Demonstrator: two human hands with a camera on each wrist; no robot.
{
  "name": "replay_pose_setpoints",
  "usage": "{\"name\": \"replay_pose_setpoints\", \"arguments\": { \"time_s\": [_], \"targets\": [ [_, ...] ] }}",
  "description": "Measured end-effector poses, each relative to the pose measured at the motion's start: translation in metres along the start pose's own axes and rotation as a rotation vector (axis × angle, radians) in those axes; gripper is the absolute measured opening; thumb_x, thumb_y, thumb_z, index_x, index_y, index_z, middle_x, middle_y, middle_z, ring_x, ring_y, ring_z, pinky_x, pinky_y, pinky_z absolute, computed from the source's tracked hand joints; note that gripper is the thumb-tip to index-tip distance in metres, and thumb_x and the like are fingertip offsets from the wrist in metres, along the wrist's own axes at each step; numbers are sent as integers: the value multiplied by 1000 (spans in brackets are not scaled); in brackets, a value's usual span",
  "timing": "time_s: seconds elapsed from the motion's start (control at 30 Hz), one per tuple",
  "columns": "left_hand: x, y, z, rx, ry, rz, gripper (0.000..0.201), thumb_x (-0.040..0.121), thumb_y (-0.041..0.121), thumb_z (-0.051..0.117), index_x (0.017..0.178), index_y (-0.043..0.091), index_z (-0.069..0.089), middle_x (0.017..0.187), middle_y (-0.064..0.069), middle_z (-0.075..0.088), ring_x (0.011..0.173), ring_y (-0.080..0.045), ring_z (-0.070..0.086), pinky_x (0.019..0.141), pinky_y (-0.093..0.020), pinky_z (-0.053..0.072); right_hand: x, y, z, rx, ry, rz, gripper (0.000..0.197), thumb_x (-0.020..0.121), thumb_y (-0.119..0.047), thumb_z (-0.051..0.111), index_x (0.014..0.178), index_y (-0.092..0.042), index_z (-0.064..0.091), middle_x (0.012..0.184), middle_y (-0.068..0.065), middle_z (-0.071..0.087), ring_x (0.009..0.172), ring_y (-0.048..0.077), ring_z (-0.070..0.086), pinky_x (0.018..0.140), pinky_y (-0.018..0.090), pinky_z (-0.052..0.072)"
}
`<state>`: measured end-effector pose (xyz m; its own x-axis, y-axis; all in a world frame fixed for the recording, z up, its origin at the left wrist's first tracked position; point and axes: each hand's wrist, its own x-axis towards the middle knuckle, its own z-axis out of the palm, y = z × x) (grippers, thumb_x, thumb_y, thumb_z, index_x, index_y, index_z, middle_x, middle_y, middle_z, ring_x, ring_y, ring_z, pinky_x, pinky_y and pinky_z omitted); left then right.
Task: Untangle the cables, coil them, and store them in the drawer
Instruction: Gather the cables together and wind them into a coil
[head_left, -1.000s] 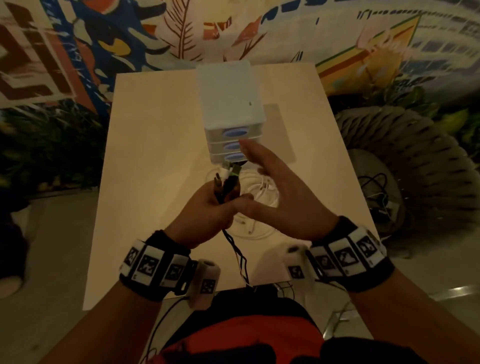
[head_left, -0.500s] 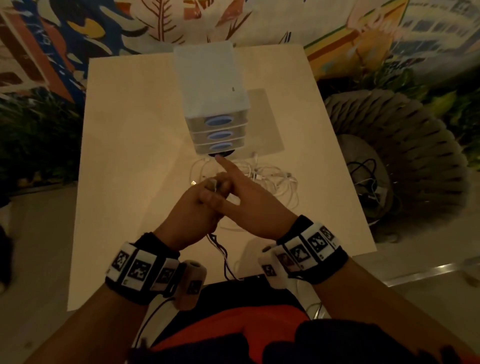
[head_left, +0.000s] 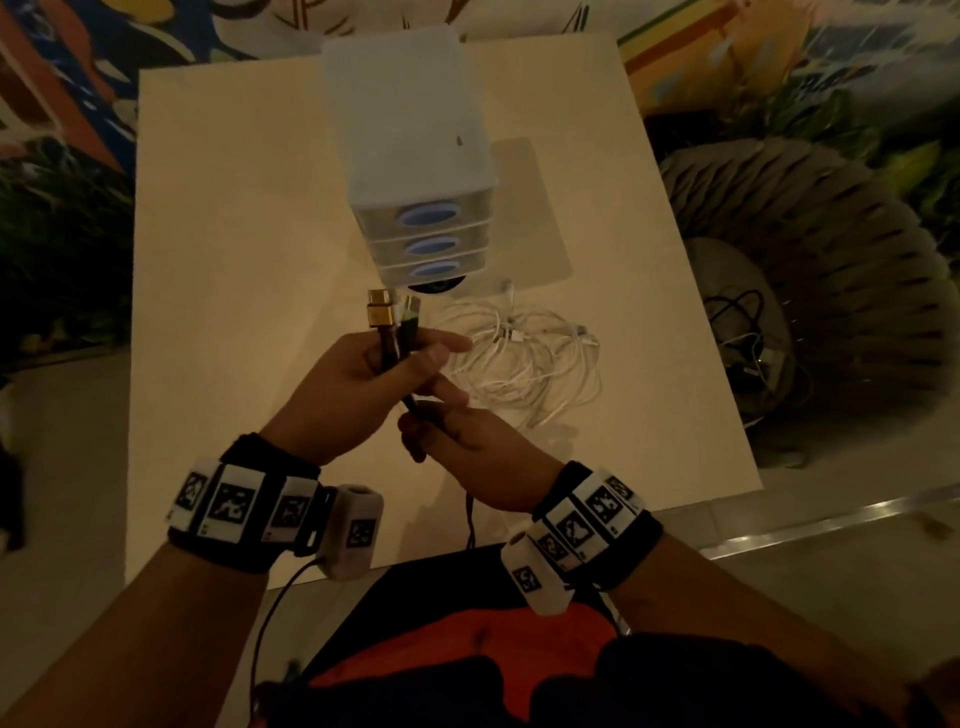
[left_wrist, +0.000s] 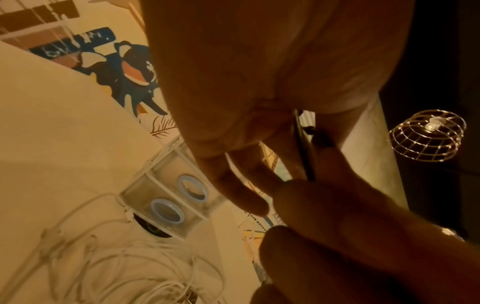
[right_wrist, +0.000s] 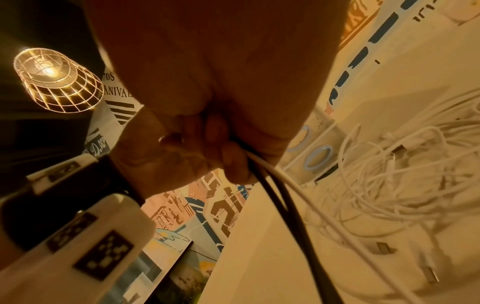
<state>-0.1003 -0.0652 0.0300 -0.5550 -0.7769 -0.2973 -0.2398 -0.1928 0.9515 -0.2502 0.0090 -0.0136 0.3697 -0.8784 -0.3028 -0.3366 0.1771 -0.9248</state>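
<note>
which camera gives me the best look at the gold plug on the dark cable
The head view. There the gold plug stands clear above the left hand, which grips the dark cable just below it. The left wrist view shows only a strip of cable between the fingers; the right wrist view shows only cable strands leaving the right hand.

drawer unit (head_left: 415, 150), beyond the hands: frosted translucent plastic, glossy blue pulls | plug (head_left: 381, 310) above left hand (head_left: 358, 387): shiny gold metal | dark cable (right_wrist: 285, 197): smooth | white cables (head_left: 524, 358): smooth plastic | surface (head_left: 234, 260): matt, pale
</note>
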Motion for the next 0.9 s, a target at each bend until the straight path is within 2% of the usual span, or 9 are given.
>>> {"name": "replay_pose_setpoints", "arguments": {
  "time_s": [0.07, 0.17, 0.23, 0.27, 0.37, 0.47, 0.53, 0.77, 0.9],
  "targets": [
    [0, -4, -2, -27, 22, 15, 28, 105, 20, 45, 106, 12, 72, 77, -20, 72, 86, -31, 74, 85, -34, 59, 4, 1, -1, -8, -1, 55, 40, 108, -39, 38, 98, -8, 61, 91, 5, 64, 87, 25, 60, 83, 39, 47],
    [1, -11, -3, -74, 113, 33, 31, 109, 21, 38, 113, 9, 66, 54, -19, 49, 69, -34, 68, 75, -37, 58, 6, 11, -4, -53, -42, 123, 37, 105, -47, 44, 101, -17, 64, 92, -2, 68, 77, 12, 62, 75, 32, 49],
    [1, -16, -4, -165, 170, 41, 28, 109, 19, 37, 112, 7, 63, 55, -12, 36, 52, -28, 49, 60, -35, 50, 2, 24, -9, -93, -68, 125, 33, 99, -53, 52, 111, -24, 65, 99, -7, 72, 87, 8, 67, 83, 34, 55],
    [1, -18, -6, -227, 203, 44, 27, 109, 19, 37, 109, 7, 62, 57, -8, 32, 49, -23, 37, 53, -32, 42, 0, 31, -14, -122, -56, 117, 34, 96, -55, 56, 115, -28, 65, 102, -9, 73, 93, 5, 67, 88, 32, 55],
    [0, -25, -12, -333, 291, 5, 26, 109, 21, 38, 103, 10, 61, 67, -8, 17, 54, -20, 15, 50, -30, 20, -4, 51, -44, -120, 136, 130, 26, 96, -46, 61, 112, -28, 69, 97, -12, 73, 89, 2, 69, 87, 32, 56],
    [-3, -33, -19, -368, 346, -50, 28, 109, 21, 39, 98, 11, 62, 68, -7, 15, 55, -20, 10, 48, -28, 16, -5, 64, -76, -206, 368, 162, 11, 97, -31, 63, 100, -24, 71, 83, -10, 71, 75, 8, 68, 82, 43, 57],
    [-6, -37, -23, -397, 385, -81, 28, 109, 22, 39, 96, 12, 62, 64, -1, 20, 54, -18, 11, 47, -26, 16, -1, 65, -86, -326, 434, 154, 9, 95, -30, 65, 97, -24, 70, 80, -10, 69, 74, 10, 65, 80, 41, 54],
    [-17, -48, -30, -461, 471, -128, 29, 109, 22, 38, 94, 12, 61, 61, 3, 25, 49, -10, 16, 47, -26, 14, 59, 38, -50, -439, 231, -62, 16, 94, -28, 60, 105, -21, 69, 96, -7, 71, 83, 13, 65, 78, 35, 54],
    [-25, -54, -31, -451, 497, -151, 29, 109, 22, 38, 94, 11, 60, 62, 2, 22, 52, -15, 11, 48, -27, 13, 112, 36, -27, -663, 134, 46, 23, 96, -33, 54, 110, -21, 68, 107, 0, 71, 98, 22, 65, 85, 38, 53]
  ]
}}
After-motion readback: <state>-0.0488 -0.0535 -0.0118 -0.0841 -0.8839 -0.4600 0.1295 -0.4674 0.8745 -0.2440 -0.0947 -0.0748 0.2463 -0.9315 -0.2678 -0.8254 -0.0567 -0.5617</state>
